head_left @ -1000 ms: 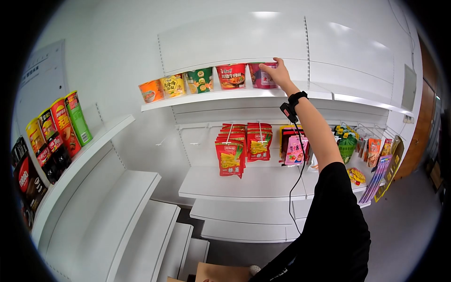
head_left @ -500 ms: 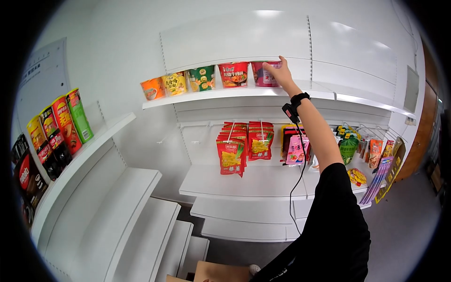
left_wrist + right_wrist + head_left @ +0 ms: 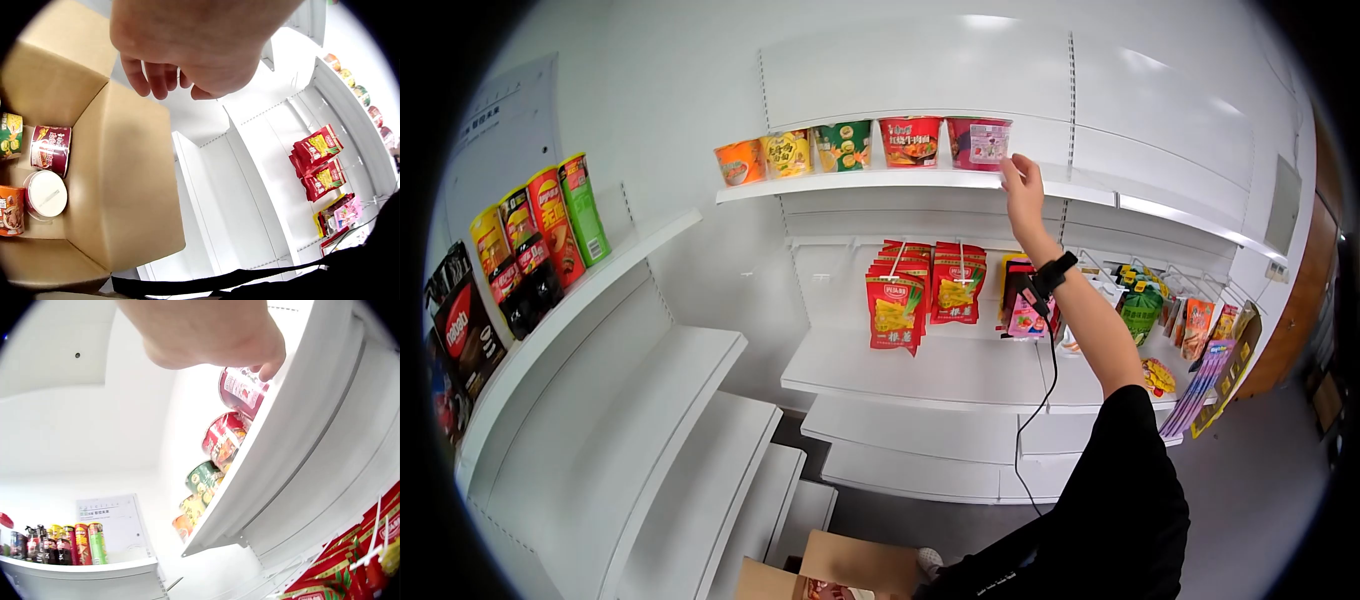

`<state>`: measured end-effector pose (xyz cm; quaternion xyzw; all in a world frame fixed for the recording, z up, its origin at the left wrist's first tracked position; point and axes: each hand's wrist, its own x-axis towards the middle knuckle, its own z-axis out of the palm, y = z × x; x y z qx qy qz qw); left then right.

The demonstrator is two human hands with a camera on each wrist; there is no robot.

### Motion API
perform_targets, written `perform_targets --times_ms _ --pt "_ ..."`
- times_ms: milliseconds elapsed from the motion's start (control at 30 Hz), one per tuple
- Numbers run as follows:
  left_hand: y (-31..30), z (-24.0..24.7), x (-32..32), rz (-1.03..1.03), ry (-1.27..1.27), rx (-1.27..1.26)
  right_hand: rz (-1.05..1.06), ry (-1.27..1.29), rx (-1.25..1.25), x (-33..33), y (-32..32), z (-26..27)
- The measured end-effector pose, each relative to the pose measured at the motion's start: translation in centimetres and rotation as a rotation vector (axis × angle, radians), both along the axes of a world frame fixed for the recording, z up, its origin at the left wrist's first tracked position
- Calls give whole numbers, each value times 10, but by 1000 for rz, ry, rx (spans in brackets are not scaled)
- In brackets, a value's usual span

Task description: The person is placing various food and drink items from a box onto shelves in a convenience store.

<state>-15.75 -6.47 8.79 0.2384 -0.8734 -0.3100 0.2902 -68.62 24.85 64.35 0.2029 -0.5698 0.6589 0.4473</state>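
Five instant noodle cups line the top shelf (image 3: 850, 184). At the row's right end is the purple noodle cup (image 3: 962, 146), its white label facing out, with the red noodle cup (image 3: 911, 141) beside it. My right hand (image 3: 1025, 204) is just below and right of the purple cup, fingers bent loosely near the shelf's front edge. In the right wrist view, its fingertips overlap the cup's lower side. Seen by the left wrist camera, my left hand (image 3: 194, 44) hangs empty with loosely curled fingers, beside an open cardboard box (image 3: 134, 181) holding several noodle cups.
Red snack bags (image 3: 895, 305) hang below the top shelf, with pink packets (image 3: 1026, 318) to their right. Tall snack canisters (image 3: 555, 225) and dark bottles stand on the left shelf (image 3: 615, 255). A cable trails from my right wrist.
My right hand has come off the purple cup and moved down and slightly right. The cup stays on the shelf. The view has tilted, showing more of the box below.
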Motion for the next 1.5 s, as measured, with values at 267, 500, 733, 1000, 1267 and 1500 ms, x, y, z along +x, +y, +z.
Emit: perform_targets --times_ms 267,500,733,1000,1267,1500 --pt "10 -44 23 129 114 557 412 -234 1 61 -32 -91" --pt "15 -39 80 289 -6 310 626 -475 216 111 -83 -213" --pt "34 -30 142 526 -18 443 819 -799 304 169 -142 -340" --pt "58 -76 184 731 -124 508 992 -1214 324 251 -178 -454" --pt "51 -105 190 860 -231 678 1163 -1695 299 308 -175 -525" --pt "34 -137 200 953 -328 756 1356 -1988 240 337 -150 -579"
